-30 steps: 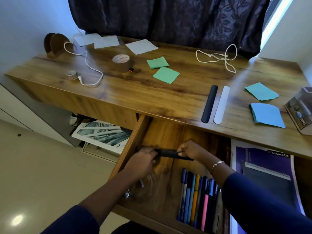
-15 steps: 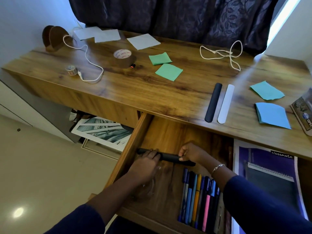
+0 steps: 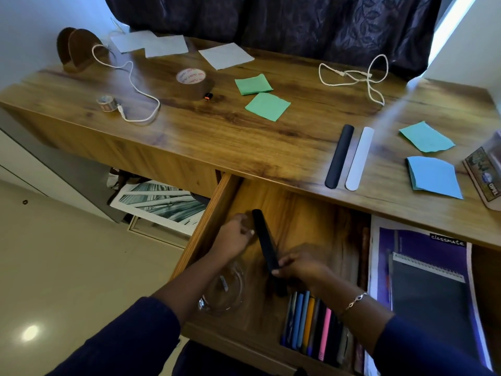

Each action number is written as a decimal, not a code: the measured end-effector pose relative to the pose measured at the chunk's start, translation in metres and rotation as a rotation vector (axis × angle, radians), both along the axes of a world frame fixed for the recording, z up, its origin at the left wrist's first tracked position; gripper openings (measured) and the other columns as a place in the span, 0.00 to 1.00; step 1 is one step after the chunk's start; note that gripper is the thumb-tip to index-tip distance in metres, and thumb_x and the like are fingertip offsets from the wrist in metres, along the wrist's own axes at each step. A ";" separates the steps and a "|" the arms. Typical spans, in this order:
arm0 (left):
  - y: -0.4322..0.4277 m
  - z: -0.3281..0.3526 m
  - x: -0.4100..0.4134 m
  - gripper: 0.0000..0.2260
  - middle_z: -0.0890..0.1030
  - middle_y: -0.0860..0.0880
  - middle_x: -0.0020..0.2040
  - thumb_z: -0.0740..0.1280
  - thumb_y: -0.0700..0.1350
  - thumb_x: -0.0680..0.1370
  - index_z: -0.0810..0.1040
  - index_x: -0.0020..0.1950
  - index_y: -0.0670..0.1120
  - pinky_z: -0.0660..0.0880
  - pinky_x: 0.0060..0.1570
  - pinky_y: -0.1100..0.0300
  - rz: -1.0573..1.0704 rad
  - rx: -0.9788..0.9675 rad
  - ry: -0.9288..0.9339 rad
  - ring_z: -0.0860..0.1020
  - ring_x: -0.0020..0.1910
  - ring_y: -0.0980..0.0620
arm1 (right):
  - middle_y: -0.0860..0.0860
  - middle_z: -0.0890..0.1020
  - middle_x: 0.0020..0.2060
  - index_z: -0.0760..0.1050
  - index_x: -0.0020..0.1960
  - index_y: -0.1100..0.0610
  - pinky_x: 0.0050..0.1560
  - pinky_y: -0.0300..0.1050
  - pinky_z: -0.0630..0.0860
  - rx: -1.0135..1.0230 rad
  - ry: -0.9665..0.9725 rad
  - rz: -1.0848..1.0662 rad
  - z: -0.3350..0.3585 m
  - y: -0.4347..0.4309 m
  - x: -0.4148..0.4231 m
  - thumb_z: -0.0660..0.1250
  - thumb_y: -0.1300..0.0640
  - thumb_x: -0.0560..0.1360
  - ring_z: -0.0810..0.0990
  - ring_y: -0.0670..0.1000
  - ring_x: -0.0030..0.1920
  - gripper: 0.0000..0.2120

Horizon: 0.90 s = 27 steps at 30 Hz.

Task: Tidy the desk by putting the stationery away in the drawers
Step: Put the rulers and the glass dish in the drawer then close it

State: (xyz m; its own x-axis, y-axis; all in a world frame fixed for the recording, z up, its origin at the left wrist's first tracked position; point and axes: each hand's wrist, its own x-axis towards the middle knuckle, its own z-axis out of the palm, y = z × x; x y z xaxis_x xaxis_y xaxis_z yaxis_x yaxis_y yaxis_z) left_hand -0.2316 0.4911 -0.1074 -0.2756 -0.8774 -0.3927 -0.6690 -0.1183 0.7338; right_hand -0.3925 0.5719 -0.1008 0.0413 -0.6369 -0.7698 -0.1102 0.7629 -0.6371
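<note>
The desk's middle drawer [image 3: 204, 231] is pulled open. Inside it a black flat strip [image 3: 264, 240] lies nearly lengthwise. My right hand [image 3: 301, 263] grips its near end, and my left hand [image 3: 235, 236] holds its left edge near the far end. A row of coloured pens [image 3: 311, 321] lies in the drawer's near right part, and a clear glass bowl [image 3: 222, 290] sits at the near left under my left forearm. On the desktop lie another black strip [image 3: 339, 156] and a white strip [image 3: 359, 158] side by side.
Also on the desk are green notes [image 3: 267, 106], a teal note [image 3: 426, 137], a blue note pad [image 3: 433, 176], brown tape [image 3: 193, 82], a small tape roll [image 3: 107, 103], two white cables [image 3: 360, 77], white papers [image 3: 225, 55] and a box [image 3: 486, 172]. Notebooks [image 3: 425, 270] fill the right drawer.
The black strip in the drawer has turned from lying crosswise to pointing front to back. My right hand has drawn its end toward me, while my left hand stayed near the far end.
</note>
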 end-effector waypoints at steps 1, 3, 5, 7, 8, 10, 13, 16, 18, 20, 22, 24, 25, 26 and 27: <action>-0.002 -0.001 0.000 0.23 0.78 0.44 0.58 0.64 0.41 0.78 0.63 0.72 0.44 0.69 0.50 0.61 -0.026 0.006 -0.017 0.75 0.54 0.52 | 0.52 0.77 0.41 0.69 0.43 0.57 0.33 0.38 0.76 0.016 0.005 0.010 -0.001 0.005 0.005 0.68 0.68 0.72 0.77 0.49 0.41 0.09; -0.005 -0.003 -0.001 0.26 0.77 0.42 0.60 0.66 0.41 0.77 0.62 0.72 0.44 0.69 0.53 0.60 -0.094 0.020 -0.064 0.75 0.58 0.48 | 0.52 0.76 0.40 0.68 0.43 0.57 0.29 0.36 0.75 0.034 0.035 0.048 -0.005 0.013 0.015 0.68 0.68 0.72 0.77 0.49 0.40 0.10; -0.007 -0.007 -0.001 0.30 0.73 0.41 0.64 0.69 0.41 0.75 0.60 0.74 0.45 0.69 0.57 0.58 -0.183 0.011 -0.129 0.73 0.62 0.46 | 0.52 0.76 0.40 0.69 0.45 0.58 0.28 0.37 0.76 0.052 0.036 0.074 -0.010 0.019 0.023 0.67 0.67 0.73 0.78 0.49 0.39 0.08; -0.009 -0.013 -0.001 0.34 0.70 0.41 0.67 0.71 0.42 0.72 0.59 0.75 0.47 0.69 0.61 0.56 -0.268 -0.014 -0.191 0.71 0.64 0.45 | 0.53 0.77 0.40 0.70 0.45 0.59 0.29 0.38 0.77 0.088 0.019 0.097 -0.014 0.023 0.031 0.66 0.66 0.74 0.79 0.49 0.37 0.05; -0.009 -0.015 -0.002 0.36 0.68 0.41 0.68 0.72 0.42 0.71 0.58 0.75 0.48 0.69 0.62 0.54 -0.302 -0.025 -0.219 0.70 0.65 0.45 | 0.53 0.77 0.39 0.70 0.45 0.59 0.29 0.38 0.77 0.113 0.013 0.113 -0.015 0.024 0.034 0.65 0.65 0.75 0.79 0.49 0.36 0.05; -0.009 -0.019 -0.004 0.39 0.62 0.41 0.72 0.73 0.42 0.71 0.56 0.76 0.49 0.68 0.65 0.50 -0.367 -0.045 -0.282 0.66 0.69 0.43 | 0.54 0.77 0.39 0.70 0.45 0.59 0.28 0.39 0.78 0.162 0.009 0.135 -0.016 0.024 0.038 0.64 0.66 0.76 0.80 0.49 0.34 0.04; -0.009 -0.023 -0.008 0.41 0.54 0.42 0.76 0.73 0.42 0.70 0.53 0.76 0.50 0.64 0.68 0.51 -0.441 -0.078 -0.375 0.58 0.73 0.42 | 0.56 0.77 0.37 0.69 0.44 0.60 0.26 0.41 0.78 0.204 0.011 0.128 -0.016 0.020 0.041 0.63 0.67 0.76 0.80 0.51 0.33 0.05; -0.012 -0.025 -0.009 0.42 0.53 0.43 0.76 0.74 0.40 0.70 0.52 0.76 0.50 0.64 0.68 0.51 -0.459 -0.080 -0.374 0.58 0.73 0.42 | 0.57 0.77 0.39 0.68 0.44 0.60 0.26 0.41 0.78 0.209 0.002 0.113 -0.018 0.018 0.043 0.63 0.68 0.76 0.80 0.52 0.33 0.06; -0.014 -0.026 -0.012 0.42 0.53 0.43 0.77 0.73 0.39 0.69 0.52 0.76 0.50 0.66 0.68 0.51 -0.477 -0.086 -0.362 0.59 0.73 0.43 | 0.58 0.77 0.40 0.67 0.43 0.60 0.25 0.41 0.78 0.236 -0.024 0.094 -0.019 0.016 0.047 0.62 0.69 0.76 0.80 0.53 0.33 0.06; -0.014 -0.027 -0.017 0.42 0.51 0.44 0.77 0.73 0.38 0.70 0.51 0.77 0.50 0.65 0.68 0.50 -0.507 -0.108 -0.388 0.57 0.74 0.42 | 0.58 0.76 0.36 0.66 0.41 0.61 0.26 0.41 0.77 0.277 -0.050 0.090 -0.018 0.015 0.051 0.60 0.68 0.77 0.78 0.52 0.32 0.08; -0.014 -0.027 -0.019 0.42 0.50 0.43 0.77 0.72 0.38 0.71 0.50 0.77 0.51 0.65 0.69 0.49 -0.533 -0.119 -0.426 0.55 0.74 0.42 | 0.56 0.76 0.34 0.66 0.39 0.61 0.27 0.39 0.75 0.289 -0.040 0.139 -0.019 0.016 0.051 0.58 0.66 0.78 0.77 0.50 0.32 0.10; -0.014 -0.027 -0.020 0.42 0.49 0.43 0.77 0.72 0.39 0.71 0.50 0.77 0.51 0.64 0.69 0.49 -0.553 -0.125 -0.459 0.55 0.74 0.41 | 0.54 0.77 0.31 0.68 0.38 0.61 0.26 0.36 0.74 0.271 -0.011 0.207 -0.022 0.017 0.052 0.60 0.64 0.78 0.77 0.47 0.28 0.10; -0.014 -0.027 -0.021 0.41 0.49 0.43 0.77 0.72 0.40 0.71 0.50 0.77 0.50 0.64 0.69 0.48 -0.563 -0.128 -0.475 0.55 0.74 0.41 | 0.53 0.78 0.27 0.69 0.39 0.61 0.26 0.36 0.74 0.259 0.017 0.232 -0.024 0.018 0.051 0.61 0.63 0.78 0.77 0.46 0.26 0.09; -0.015 -0.028 -0.021 0.41 0.49 0.43 0.77 0.72 0.40 0.71 0.50 0.77 0.50 0.64 0.69 0.48 -0.574 -0.129 -0.491 0.55 0.74 0.41 | 0.51 0.79 0.23 0.70 0.39 0.61 0.25 0.36 0.75 0.243 0.050 0.251 -0.026 0.017 0.052 0.62 0.62 0.78 0.77 0.45 0.24 0.09; -0.016 -0.028 -0.022 0.41 0.49 0.43 0.77 0.72 0.40 0.71 0.50 0.77 0.49 0.63 0.69 0.48 -0.586 -0.130 -0.507 0.55 0.74 0.41 | 0.50 0.78 0.20 0.70 0.39 0.62 0.25 0.37 0.75 0.223 0.085 0.269 -0.028 0.016 0.052 0.63 0.62 0.77 0.77 0.45 0.22 0.08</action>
State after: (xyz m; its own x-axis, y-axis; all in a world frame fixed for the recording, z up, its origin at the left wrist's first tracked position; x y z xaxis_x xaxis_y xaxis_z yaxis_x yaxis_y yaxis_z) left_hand -0.2538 0.4753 -0.1355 -0.5224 -0.6918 -0.4986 -0.8527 0.4236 0.3057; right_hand -0.3406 0.5881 -0.1286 0.1142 -0.4279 -0.8966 -0.3715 0.8186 -0.4381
